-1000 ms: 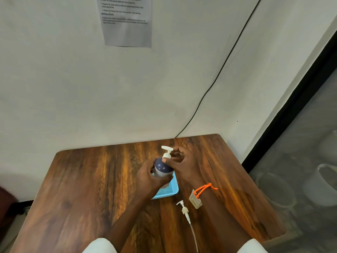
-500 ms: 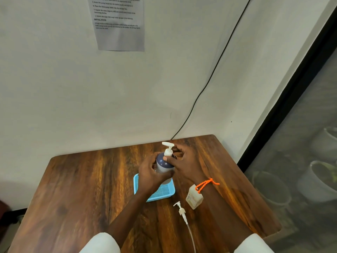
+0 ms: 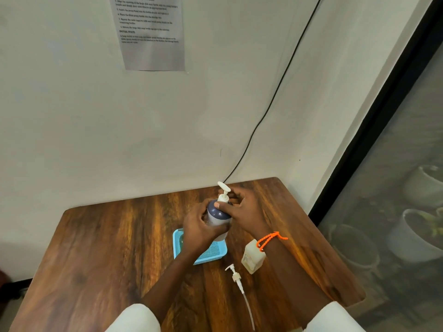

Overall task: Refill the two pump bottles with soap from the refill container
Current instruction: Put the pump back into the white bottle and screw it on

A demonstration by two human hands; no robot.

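Observation:
A pump bottle (image 3: 217,213) with a dark blue shoulder and a white pump head stands upright over the blue mesh tray (image 3: 217,254). My left hand (image 3: 200,227) grips the bottle's body from the left. My right hand (image 3: 242,208) pinches the white pump collar at the neck with thumb and fingers. A pale yellowish square bottle (image 3: 253,256) without a pump stands on the table below my right wrist. A loose white pump head with its long dip tube (image 3: 237,279) lies on the table in front of the tray.
The wooden table (image 3: 107,248) sits in a wall corner. A black cable (image 3: 275,94) runs down the wall to the table's far edge. A printed sheet (image 3: 151,32) hangs on the wall. Pots (image 3: 414,233) stand behind the glass at right.
The pump head's spout has turned from pointing right to pointing left. Both hands stay on the bottle; the camera view has shifted slightly.

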